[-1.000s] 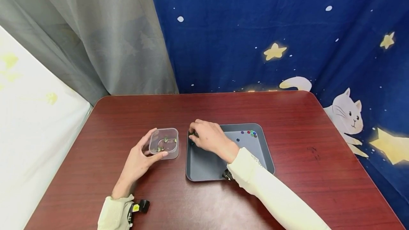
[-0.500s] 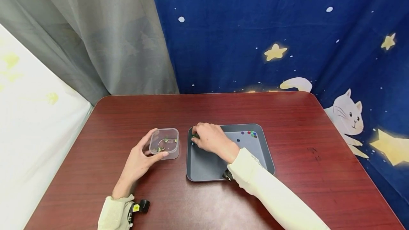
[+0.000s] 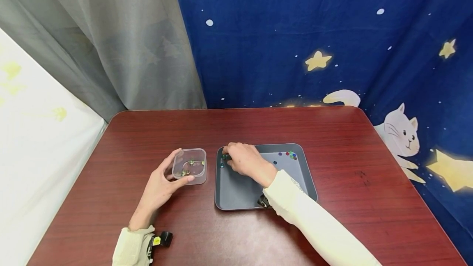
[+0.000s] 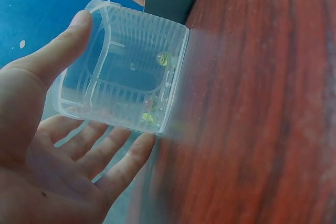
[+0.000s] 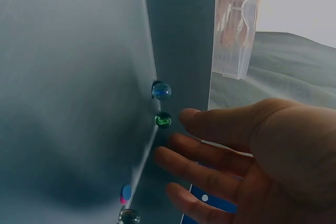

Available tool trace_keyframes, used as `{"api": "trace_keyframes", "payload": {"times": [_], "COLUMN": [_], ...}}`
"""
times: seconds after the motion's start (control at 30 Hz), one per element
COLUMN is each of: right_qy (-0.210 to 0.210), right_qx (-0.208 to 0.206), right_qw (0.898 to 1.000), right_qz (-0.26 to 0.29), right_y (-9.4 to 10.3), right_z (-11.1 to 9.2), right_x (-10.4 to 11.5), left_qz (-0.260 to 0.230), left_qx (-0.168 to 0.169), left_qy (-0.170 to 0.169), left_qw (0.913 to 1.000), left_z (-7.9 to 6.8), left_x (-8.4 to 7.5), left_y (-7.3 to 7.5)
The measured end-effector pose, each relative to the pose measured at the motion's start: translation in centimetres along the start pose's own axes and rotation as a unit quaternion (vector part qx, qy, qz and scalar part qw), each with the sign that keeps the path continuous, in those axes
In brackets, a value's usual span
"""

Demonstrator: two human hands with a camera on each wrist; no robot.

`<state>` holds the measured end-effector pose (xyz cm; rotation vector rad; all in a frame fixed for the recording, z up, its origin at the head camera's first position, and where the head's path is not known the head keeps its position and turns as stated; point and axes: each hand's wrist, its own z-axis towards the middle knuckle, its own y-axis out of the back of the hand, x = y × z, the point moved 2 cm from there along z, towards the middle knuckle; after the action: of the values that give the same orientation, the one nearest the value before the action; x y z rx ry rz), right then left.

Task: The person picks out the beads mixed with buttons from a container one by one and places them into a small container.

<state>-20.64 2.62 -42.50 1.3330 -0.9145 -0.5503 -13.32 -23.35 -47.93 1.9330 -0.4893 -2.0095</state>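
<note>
My left hand (image 3: 159, 188) grips a small clear plastic box (image 3: 198, 179) on the table, thumb on the near side and fingers round the far left. Several glass marbles with yellow-green swirls (image 4: 164, 59) lie on its floor. My right hand (image 3: 245, 160) reaches into the far left corner of a grey tray (image 3: 236, 196). In the right wrist view its thumb and fingers are spread apart with nothing between them. A green marble (image 5: 163, 120) and a blue marble (image 5: 161, 91) rest along the tray wall close to the thumb tip; a clear marble (image 5: 129, 216) lies farther along.
Small coloured flat pieces (image 3: 292, 155) cluster in the tray's far right corner, with a lone dark one (image 3: 275, 162) nearer the middle. The reddish-brown table (image 3: 351, 175) ends at a blue star-patterned curtain (image 3: 266, 44) and a grey curtain (image 3: 155, 52).
My right fingers have drawn slightly right and away from the tray's left corner, uncovering the green and blue marbles. The left hand and the box stay as they were.
</note>
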Motion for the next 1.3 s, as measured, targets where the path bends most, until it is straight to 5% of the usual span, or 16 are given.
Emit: {"api": "trace_keyframes", "payload": {"times": [0.9, 1.3], "right_qy": [0.011, 0.022], "right_qx": [0.054, 0.041], "right_qw": [0.998, 0.999], "right_qz": [0.007, -0.001], "right_y": [-0.34, -0.84], "right_z": [0.77, 0.72], "right_x": [-0.21, -0.37], "left_qz": [-0.005, 0.006], "left_qx": [0.005, 0.000], "left_qy": [0.001, 0.002], "left_qw": [1.0000, 1.0000], "left_z": [0.01, 0.00], "left_x": [-0.07, -0.13], "left_y": [0.07, 0.03]}}
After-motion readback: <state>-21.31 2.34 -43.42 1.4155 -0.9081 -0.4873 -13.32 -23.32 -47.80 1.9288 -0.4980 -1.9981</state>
